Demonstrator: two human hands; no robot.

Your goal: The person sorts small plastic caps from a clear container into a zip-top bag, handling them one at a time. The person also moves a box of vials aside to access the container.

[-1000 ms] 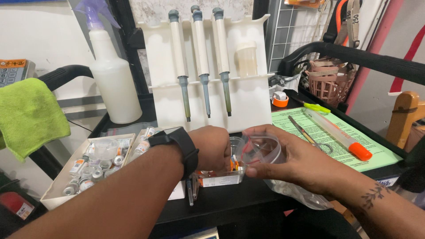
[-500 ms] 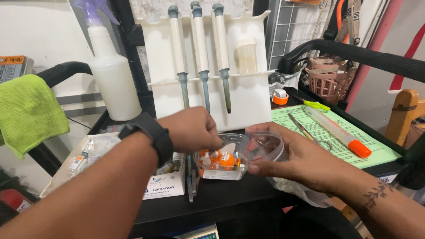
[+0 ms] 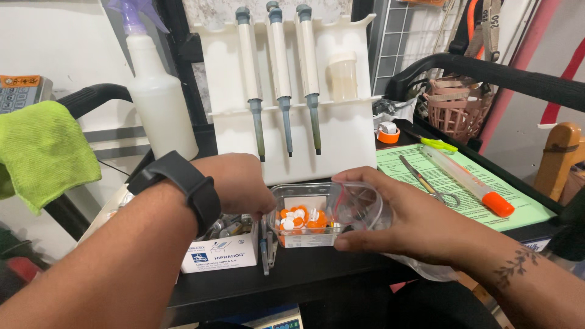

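The clear plastic bag (image 3: 359,207) is pinched open between thumb and fingers of the right hand (image 3: 414,225), just beside a clear tub (image 3: 303,220) on the black shelf (image 3: 317,274). The tub holds small orange and white caps. The left hand (image 3: 244,186) curls at the tub's left edge, fingertips hidden, so I cannot tell its grip. A nudge could tip the light tub and scatter caps. A white box (image 3: 220,250) holds small vials.

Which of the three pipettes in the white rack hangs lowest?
The right pipette: its tip reaches lower than those of the middle pipette and left pipette, and it stands nearest the pale cup.
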